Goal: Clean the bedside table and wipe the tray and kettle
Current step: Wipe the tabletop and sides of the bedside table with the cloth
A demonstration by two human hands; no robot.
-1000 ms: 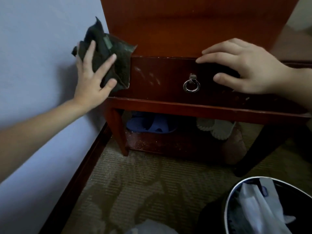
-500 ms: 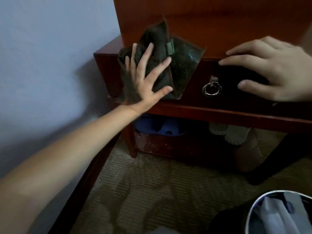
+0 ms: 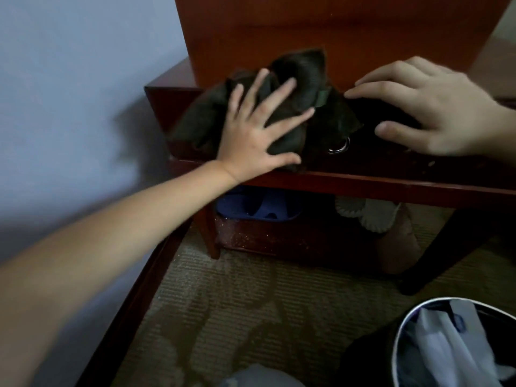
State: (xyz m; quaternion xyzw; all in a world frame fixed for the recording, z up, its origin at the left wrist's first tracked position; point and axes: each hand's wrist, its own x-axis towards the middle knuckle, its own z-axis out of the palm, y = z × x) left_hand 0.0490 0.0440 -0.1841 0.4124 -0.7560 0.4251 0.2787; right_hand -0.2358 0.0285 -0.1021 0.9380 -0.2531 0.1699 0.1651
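Head view: my only camera. It looks down at the front of the bedside table (image 3: 363,185), and both of the person's hands are on it.
Left side: the left hand (image 3: 251,132) is flat and spread with the fingers straight. Its palm presses the cloth (image 3: 303,71) against the drawer front (image 3: 368,159), and nothing is curled round anything.
Wiper: the cloth is dark and bunched under the left hand's fingers. One corner stands up past the fingertips, and the right edge reaches toward the right hand's index finger.
Right side: the right hand (image 3: 435,113) is loosely bent, with its fingers lying along the table's top edge and its thumb on the drawer front. To me it looks like bracing, not gripping.
Between the hands: the ring pull (image 3: 339,146) sits just below the cloth's right corner.
In hand, my judgement: this is the drawer-front wipe. Dull specks show below the right thumb, so that side looks unwiped.
Below the left wrist: the lower shelf (image 3: 279,236) looks dusty and carries blue slippers (image 3: 259,209) and white slippers (image 3: 371,215). I judge it not yet cleaned.
Beyond both sets of fingertips: the table's top surface is too foreshortened for me to judge.
Missing from view: the tray and the kettle. I cannot tell their condition, so I count both as left to do.
Below the right forearm: a bin (image 3: 398,344) with pale rubbish inside.
Progress: early to middle, I'd say, with most of the work ahead.
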